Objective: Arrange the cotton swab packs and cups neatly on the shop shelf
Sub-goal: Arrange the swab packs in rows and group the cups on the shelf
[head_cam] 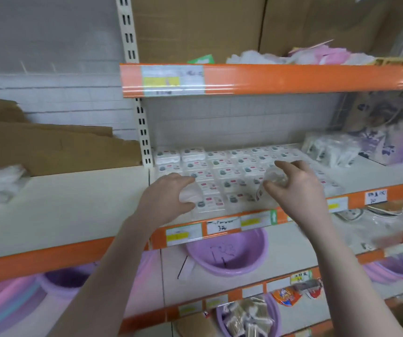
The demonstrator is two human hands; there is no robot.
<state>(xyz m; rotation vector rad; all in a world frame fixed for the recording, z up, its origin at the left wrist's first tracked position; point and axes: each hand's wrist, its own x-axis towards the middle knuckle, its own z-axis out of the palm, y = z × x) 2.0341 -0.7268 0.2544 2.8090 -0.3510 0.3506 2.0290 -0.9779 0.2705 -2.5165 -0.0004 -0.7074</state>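
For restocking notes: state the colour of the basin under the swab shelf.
Pale purple round plastic basin; head view.

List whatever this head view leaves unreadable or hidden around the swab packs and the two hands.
- Print on the cotton swab packs: too small and blurred.
- The clear item the right hand holds: blurred by motion, cup or not unclear.
- The clear item under the left hand: mostly covered.
- Price labels: illegible.
- Goods at the right edge: smeared, cut off.

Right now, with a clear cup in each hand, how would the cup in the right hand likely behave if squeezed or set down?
The clear cup in the right hand looks thin-walled, so probably light and easily dented. Held tilted, it may tip if set unevenly on the cotton swab packs.
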